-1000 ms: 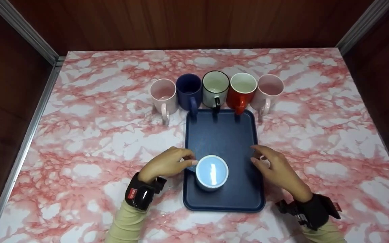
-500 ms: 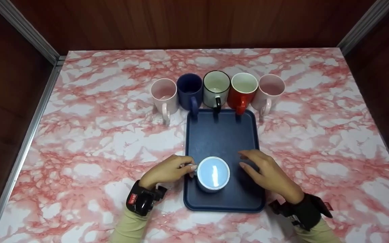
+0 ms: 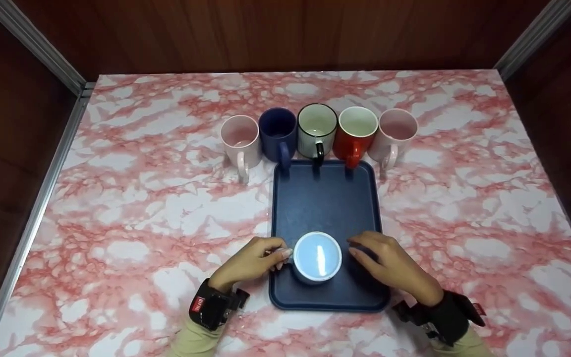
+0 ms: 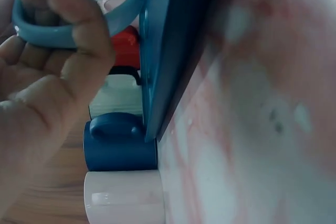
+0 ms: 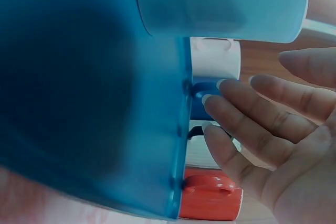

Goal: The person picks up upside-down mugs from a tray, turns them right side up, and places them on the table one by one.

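Observation:
A light blue mug (image 3: 317,257) stands on the near part of a navy tray (image 3: 325,198). My left hand (image 3: 276,254) is at the mug's left side. In the left wrist view its fingers (image 4: 79,40) curl round the mug's light blue handle (image 4: 31,27). My right hand (image 3: 361,249) hovers over the tray just right of the mug, fingers straight and holding nothing. The right wrist view shows those fingers (image 5: 247,124) a little apart from the mug (image 5: 220,3).
Behind the tray's far edge is a row of mugs with handles toward me: pale pink (image 3: 240,136), navy (image 3: 278,131), white with a black rim (image 3: 316,128), red (image 3: 356,130), pale pink (image 3: 395,130). Dark wooden walls enclose the pink marbled tabletop (image 3: 142,208).
My right hand has moved left across the tray, close to the mug. The mug and my left hand have shifted slightly right and toward me.

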`<state>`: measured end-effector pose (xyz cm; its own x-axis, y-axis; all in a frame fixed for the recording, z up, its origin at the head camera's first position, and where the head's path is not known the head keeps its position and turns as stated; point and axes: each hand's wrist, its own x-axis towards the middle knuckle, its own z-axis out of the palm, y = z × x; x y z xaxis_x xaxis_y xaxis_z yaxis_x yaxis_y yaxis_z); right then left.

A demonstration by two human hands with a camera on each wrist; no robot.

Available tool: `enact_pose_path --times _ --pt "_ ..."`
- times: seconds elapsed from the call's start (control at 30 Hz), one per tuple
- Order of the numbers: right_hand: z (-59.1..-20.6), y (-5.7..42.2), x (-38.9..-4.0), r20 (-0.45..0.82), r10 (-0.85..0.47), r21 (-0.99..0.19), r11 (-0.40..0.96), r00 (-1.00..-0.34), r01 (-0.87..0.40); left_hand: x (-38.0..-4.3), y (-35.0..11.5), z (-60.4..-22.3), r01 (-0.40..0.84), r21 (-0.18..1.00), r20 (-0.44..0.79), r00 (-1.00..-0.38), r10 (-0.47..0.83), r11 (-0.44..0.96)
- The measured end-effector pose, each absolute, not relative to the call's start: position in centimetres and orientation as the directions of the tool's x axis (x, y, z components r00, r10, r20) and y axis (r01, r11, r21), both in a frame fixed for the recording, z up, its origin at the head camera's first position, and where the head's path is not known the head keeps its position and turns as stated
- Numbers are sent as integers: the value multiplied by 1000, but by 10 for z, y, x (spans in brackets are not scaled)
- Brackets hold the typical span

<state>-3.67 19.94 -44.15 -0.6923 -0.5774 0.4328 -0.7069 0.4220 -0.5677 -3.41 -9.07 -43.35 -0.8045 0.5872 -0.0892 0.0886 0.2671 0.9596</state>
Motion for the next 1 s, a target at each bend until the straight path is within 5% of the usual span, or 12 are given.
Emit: enact_pose_path --times 0.5,1.0 --pt "-445 204 -26 371 -599 -644 384 -709 -661 -14 -73 -418 180 955 44 -872 488 236" --pt "-444 209 -16 244 -643 -786 307 -726 -536 -16 -52 -459 160 965 74 -925 372 206"
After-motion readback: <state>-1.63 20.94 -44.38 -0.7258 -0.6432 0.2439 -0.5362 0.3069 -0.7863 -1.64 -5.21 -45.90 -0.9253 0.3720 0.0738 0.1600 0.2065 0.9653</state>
